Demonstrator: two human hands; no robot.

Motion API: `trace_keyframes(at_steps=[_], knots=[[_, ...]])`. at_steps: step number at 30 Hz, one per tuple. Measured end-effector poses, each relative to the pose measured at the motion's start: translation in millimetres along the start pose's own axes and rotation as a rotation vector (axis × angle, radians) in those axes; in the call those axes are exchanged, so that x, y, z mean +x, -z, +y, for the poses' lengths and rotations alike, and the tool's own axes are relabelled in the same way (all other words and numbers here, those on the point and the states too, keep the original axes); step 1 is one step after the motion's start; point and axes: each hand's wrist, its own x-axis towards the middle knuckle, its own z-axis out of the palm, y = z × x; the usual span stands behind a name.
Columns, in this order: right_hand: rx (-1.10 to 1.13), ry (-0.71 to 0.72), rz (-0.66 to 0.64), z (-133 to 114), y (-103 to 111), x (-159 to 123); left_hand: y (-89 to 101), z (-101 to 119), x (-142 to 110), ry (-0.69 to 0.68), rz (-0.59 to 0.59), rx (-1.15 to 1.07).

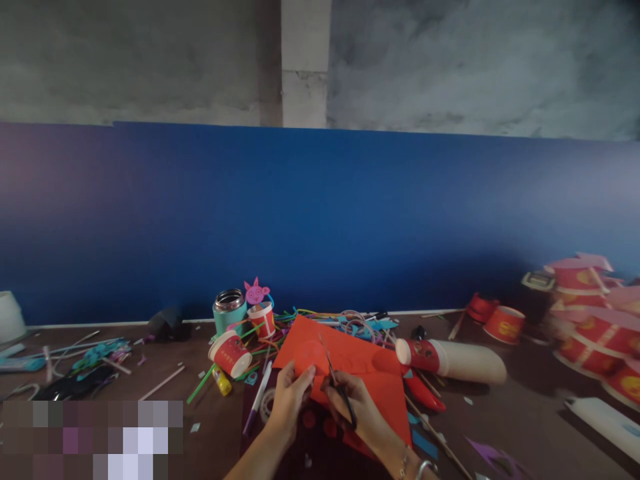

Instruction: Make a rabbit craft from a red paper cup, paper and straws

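Observation:
My left hand (291, 393) pinches the near edge of a red paper sheet (345, 357) that lies tilted over the table. My right hand (353, 407) is closed round the black handles of a pair of scissors (336, 380), whose blades point up into the sheet near faint drawn circles. Small red cut-out circles (320, 423) lie on the dark mat just below both hands. A bracelet shows on my right wrist.
Red paper cups (231, 353), a teal tin (229, 310), a pink pig cut-out (257, 292), coloured straws, a yellow glue stick (223, 381) and a pen (259, 397) lie left. A stack of cups on its side (450, 360) and more cups (590, 327) sit right. A blue wall stands behind.

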Motion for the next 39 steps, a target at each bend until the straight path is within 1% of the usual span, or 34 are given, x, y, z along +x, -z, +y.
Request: trace_keyframes(at_steps=[3, 8, 12, 19, 25, 29, 33, 39], knots=[[-0.012, -0.009, -0.016, -3.7, 0.3, -1.7, 1.6, -1.7, 1.7, 0.004, 0.021, 0.010], [-0.013, -0.018, -0.022, -4.9, 0.9, -2.3, 3.5, -2.4, 2.7, -0.016, -0.001, 0.020], [-0.016, -0.014, -0.020, -3.7, 1.0, -1.4, 4.3, -3.3, 3.1, -0.021, 0.008, 0.014], [-0.007, -0.021, -0.014, -3.1, 1.0, -1.8, 7.5, -8.6, 6.3, -0.014, 0.069, 0.008], [0.028, -0.052, -0.047, -7.0, -0.1, -5.0, 5.4, -6.3, 3.0, -0.029, 0.022, 0.020], [0.029, -0.026, -0.008, -6.9, 0.7, -4.4, 2.8, -3.6, 0.7, -0.050, -0.001, 0.061], [0.011, -0.023, 0.002, -3.5, 1.9, -2.1, 2.1, -3.6, 1.6, -0.045, 0.045, 0.064], [-0.003, 0.001, -0.017, -3.3, 1.9, -1.6, 4.4, -6.9, 4.1, -0.045, 0.074, 0.073]])
